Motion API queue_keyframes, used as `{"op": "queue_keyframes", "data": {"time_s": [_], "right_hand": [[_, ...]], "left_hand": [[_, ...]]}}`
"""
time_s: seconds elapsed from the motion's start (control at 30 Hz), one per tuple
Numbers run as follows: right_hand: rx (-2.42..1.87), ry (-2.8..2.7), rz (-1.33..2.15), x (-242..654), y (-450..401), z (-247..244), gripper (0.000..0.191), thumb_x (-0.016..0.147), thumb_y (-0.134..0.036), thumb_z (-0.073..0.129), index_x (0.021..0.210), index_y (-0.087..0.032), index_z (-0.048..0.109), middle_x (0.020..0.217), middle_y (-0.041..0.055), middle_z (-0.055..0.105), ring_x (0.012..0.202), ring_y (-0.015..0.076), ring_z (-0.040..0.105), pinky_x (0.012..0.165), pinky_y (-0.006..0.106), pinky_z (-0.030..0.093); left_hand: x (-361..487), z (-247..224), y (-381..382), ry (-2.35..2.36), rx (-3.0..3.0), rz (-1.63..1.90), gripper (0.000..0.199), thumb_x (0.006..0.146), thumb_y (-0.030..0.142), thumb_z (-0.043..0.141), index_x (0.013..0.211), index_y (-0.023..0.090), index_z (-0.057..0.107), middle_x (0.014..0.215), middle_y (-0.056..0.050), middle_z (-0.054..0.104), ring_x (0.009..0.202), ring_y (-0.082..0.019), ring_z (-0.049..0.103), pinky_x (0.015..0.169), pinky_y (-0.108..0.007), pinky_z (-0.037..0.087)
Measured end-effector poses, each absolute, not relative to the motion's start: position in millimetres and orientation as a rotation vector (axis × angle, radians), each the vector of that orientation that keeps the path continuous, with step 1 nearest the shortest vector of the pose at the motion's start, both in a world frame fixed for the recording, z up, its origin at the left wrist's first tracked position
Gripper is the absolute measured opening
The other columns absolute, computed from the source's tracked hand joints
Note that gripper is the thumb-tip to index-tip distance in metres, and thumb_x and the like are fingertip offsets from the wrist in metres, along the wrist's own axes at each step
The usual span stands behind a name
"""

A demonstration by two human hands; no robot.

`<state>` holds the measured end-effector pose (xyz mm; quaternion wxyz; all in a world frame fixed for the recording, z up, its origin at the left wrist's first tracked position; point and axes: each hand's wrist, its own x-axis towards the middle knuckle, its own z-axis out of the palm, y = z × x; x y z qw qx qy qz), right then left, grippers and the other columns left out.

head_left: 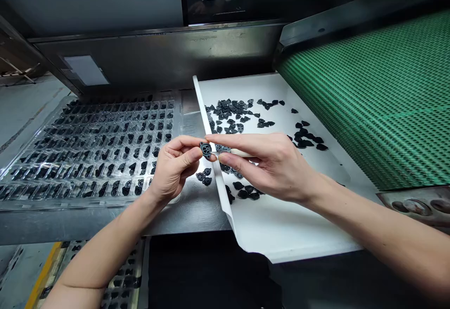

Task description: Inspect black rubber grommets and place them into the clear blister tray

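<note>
Between the thumb and fingers of my left hand (179,161) is a small black part (206,149), its ribbed round face turned toward me. My right hand (270,161) pinches a slim tool with a pale handle (242,153). The tool's thin tip points left at the part's edge; whether it touches, I cannot tell. Both hands are above the raised left edge of a white sheet (281,234). Just below my left fingers, a few loose black parts (204,176) lie on the metal table (197,215).
On the left, a clear compartment tray (87,201) holds rows of black parts. More loose black parts (230,109) are scattered over the white sheet. A green mesh conveyor belt (386,93) runs along the right. A metal machine wall (168,60) stands behind the table.
</note>
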<state>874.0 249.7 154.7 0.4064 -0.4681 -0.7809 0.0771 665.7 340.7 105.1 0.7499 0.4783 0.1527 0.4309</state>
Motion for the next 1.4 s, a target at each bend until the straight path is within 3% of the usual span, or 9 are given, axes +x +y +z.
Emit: {"op": "queue_keyframes", "data": {"time_s": [0.37, 0.67, 1.1, 1.4], "right_hand": [[-1.194, -1.971, 0.223, 873.1, 248.3, 157.3, 0.034, 0.109, -0.024, 0.068, 0.142, -0.017, 0.074, 0.117, 0.0039, 0.082, 0.095, 0.0169, 0.081, 0.070, 0.027, 0.058], [-1.212, -1.976, 0.174, 873.7, 247.9, 154.8, 0.032, 0.110, -0.025, 0.068, 0.141, -0.020, 0.075, 0.110, 0.0017, 0.084, 0.086, 0.0156, 0.079, 0.066, 0.028, 0.056], [-1.215, -1.986, 0.137, 873.3, 248.2, 154.7, 0.032, 0.111, -0.025, 0.065, 0.142, -0.024, 0.075, 0.106, -0.0003, 0.084, 0.087, 0.0158, 0.079, 0.060, 0.028, 0.048], [-1.187, -2.009, 0.118, 873.5, 249.2, 152.9, 0.033, 0.110, -0.024, 0.068, 0.142, -0.018, 0.075, 0.116, 0.0023, 0.083, 0.090, 0.0151, 0.078, 0.065, 0.028, 0.052]], "left_hand": [[663.2, 104.8, 340.9, 0.386, 1.068, 0.942, 0.025, 0.084, 0.035, 0.095, 0.095, 0.016, 0.083, 0.075, -0.010, 0.078, 0.043, -0.003, 0.037, 0.042, -0.017, 0.024], [662.6, 104.8, 340.6, 0.391, 1.068, 0.943, 0.023, 0.084, 0.034, 0.095, 0.095, 0.016, 0.083, 0.075, -0.009, 0.078, 0.043, -0.003, 0.037, 0.042, -0.017, 0.025], [662.6, 104.8, 342.5, 0.367, 1.050, 0.924, 0.024, 0.083, 0.034, 0.095, 0.093, 0.016, 0.084, 0.073, -0.010, 0.078, 0.041, -0.003, 0.034, 0.041, -0.016, 0.024], [662.6, 103.4, 343.5, 0.370, 1.054, 0.916, 0.023, 0.084, 0.034, 0.095, 0.093, 0.016, 0.084, 0.075, -0.010, 0.079, 0.042, -0.002, 0.035, 0.041, -0.016, 0.023]]}}
